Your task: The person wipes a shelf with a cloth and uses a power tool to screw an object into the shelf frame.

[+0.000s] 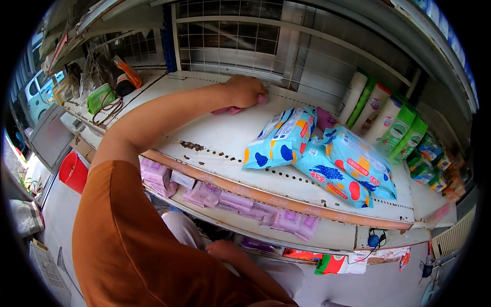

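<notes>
My left hand (244, 91) reaches far over a white perforated shelf (215, 135) and presses down on a pink cloth (231, 109), its fingers closed over it. A dark patch of dirt (192, 146) lies on the shelf nearer to me. To the right of the cloth lie blue soft packs (279, 138) with coloured blobs, two more (353, 166) beside them. My right hand (223, 250) is low down by the lower shelf's front edge, near my white trouser leg (179, 227); its fingers are not clear.
White and green bottles and boxes (386, 115) stand at the shelf's right end. Several pale purple packs (230, 200) line the lower shelf. A wire grid (230, 38) backs the shelf. A green packet (99, 97) and clutter sit far left, a red bin (73, 171) on the floor.
</notes>
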The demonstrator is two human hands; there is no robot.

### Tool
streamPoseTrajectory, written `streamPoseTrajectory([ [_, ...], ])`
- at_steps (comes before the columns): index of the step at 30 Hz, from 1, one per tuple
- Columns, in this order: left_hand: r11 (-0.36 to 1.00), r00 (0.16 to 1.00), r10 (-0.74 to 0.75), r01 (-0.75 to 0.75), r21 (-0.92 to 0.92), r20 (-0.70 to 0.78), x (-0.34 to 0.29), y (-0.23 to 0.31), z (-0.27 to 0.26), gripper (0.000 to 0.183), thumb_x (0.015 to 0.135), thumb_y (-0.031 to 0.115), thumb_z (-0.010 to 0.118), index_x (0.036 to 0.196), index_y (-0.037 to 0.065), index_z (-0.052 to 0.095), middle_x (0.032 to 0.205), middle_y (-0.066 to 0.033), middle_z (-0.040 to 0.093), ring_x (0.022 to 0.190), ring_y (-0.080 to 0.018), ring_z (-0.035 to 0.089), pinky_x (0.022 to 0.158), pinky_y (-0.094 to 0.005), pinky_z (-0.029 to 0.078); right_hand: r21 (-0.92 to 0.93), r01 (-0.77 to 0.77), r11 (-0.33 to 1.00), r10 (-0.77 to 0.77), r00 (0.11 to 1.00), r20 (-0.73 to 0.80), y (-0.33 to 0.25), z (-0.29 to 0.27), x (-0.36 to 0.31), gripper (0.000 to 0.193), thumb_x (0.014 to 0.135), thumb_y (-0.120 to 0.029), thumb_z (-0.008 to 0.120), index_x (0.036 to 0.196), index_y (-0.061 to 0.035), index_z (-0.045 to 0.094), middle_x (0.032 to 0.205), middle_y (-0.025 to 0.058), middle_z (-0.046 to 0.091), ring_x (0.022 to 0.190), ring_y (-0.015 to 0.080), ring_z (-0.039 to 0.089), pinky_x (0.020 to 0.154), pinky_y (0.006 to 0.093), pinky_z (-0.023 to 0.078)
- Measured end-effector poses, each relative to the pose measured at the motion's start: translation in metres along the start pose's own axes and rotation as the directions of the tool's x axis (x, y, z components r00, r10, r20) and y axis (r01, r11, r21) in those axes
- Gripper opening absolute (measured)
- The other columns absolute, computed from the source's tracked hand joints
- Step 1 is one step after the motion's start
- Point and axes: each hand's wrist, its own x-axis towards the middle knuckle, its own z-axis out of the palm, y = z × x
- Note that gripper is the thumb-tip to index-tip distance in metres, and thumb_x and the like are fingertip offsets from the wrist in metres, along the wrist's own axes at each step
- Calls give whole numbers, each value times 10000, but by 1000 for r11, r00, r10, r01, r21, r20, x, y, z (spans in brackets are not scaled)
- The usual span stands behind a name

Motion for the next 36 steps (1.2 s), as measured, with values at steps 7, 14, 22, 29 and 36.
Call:
streamPoseTrajectory([
  [7, 994, 987, -92, 99, 44, -131, 40, -20, 19, 186, 762, 226, 563, 897, 179, 683, 940, -99, 660, 886, -257, 627, 738, -380, 486, -19, -15, 1000, 15, 1000, 24, -4, -3, 3, 212, 820, -252, 458, 903, -112, 594, 909, 141, 625, 876, 334, 594, 728, 460, 462],
  [14, 973, 993, -115, 114, -201, 8, 33, -27, 15, 167, 766, 177, 531, 845, 180, 678, 882, -95, 661, 856, -255, 624, 732, -361, 474, 2, 23, 1000, -23, 999, -28, 4, -2, 6, 198, 828, -229, 444, 877, -91, 577, 912, 141, 620, 883, 334, 589, 727, 461, 458],
  [22, 999, 1000, -24, 23, -27, -13, 10, -19, 7, 219, 716, 113, 511, 846, 186, 671, 861, -76, 655, 836, -271, 616, 706, -381, 473, 7, 33, 999, -33, 999, 0, 4, 3, 3, 205, 824, -227, 443, 884, -87, 580, 917, 145, 618, 884, 336, 587, 739, 457, 455],
  [29, 976, 989, -144, 138, -167, -29, 41, -29, 14, 221, 720, 97, 497, 848, 168, 662, 839, -105, 653, 807, -249, 631, 676, -379, 476, -6, 31, 999, -31, 999, -20, 12, 8, 9, 211, 828, -233, 432, 879, -88, 577, 893, 152, 618, 859, 346, 589, 724, 459, 458],
  [36, 960, 1000, -26, 24, -278, -5, 12, -58, 20, 253, 716, 72, 466, 829, 173, 669, 755, -71, 660, 715, -217, 634, 659, -349, 480, -14, -19, 1000, 18, 999, -38, 5, 0, 5, 193, 816, -216, 473, 888, -104, 614, 905, 137, 629, 856, 335, 596, 728, 449, 474],
])
